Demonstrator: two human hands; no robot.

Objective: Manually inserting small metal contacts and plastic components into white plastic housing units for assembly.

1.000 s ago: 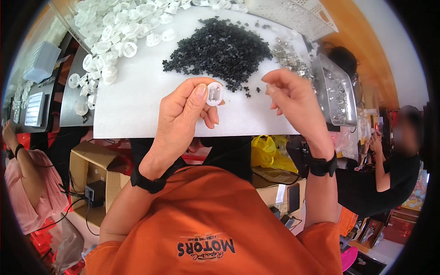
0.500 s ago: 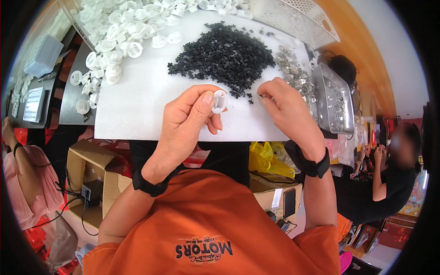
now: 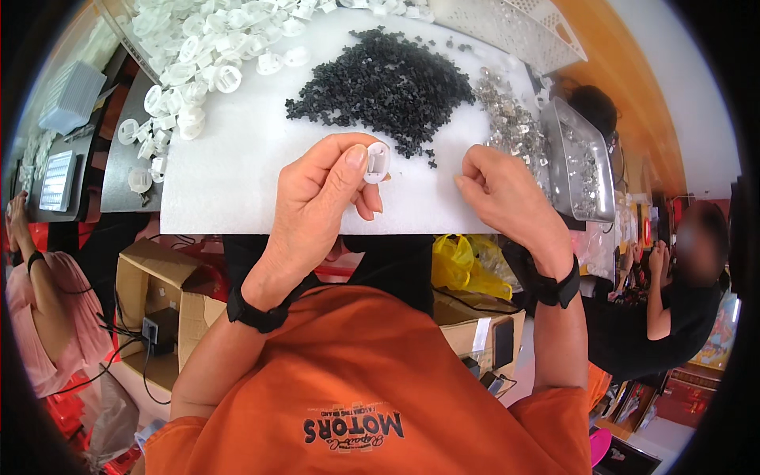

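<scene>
My left hand (image 3: 317, 186) pinches a small white round plastic part (image 3: 378, 163) between thumb and forefinger, its slotted face turned up to the right. Just beyond it spreads a heap of small black cross-shaped pieces (image 3: 388, 87). My right hand (image 3: 507, 186) hovers over the white work surface (image 3: 229, 182), to the right of the black heap. Its fingers are curled with thumb and forefinger together; whatever they hold is hidden. Beyond that hand lie small shiny metal pieces (image 3: 511, 115) in a loose pile.
Many white plastic parts (image 3: 190, 71) are piled at the far left, some spilling onto a dark table (image 3: 119, 186). A clear tray (image 3: 582, 194) of metal bits stands at the right, near a white perforated basket (image 3: 522, 28). Other people sit at both sides; cardboard boxes (image 3: 150, 269) stand below.
My right hand has shifted slightly right and toward me, its fingers curling more. My left hand keeps hold of the white part. The view has tilted a little.
</scene>
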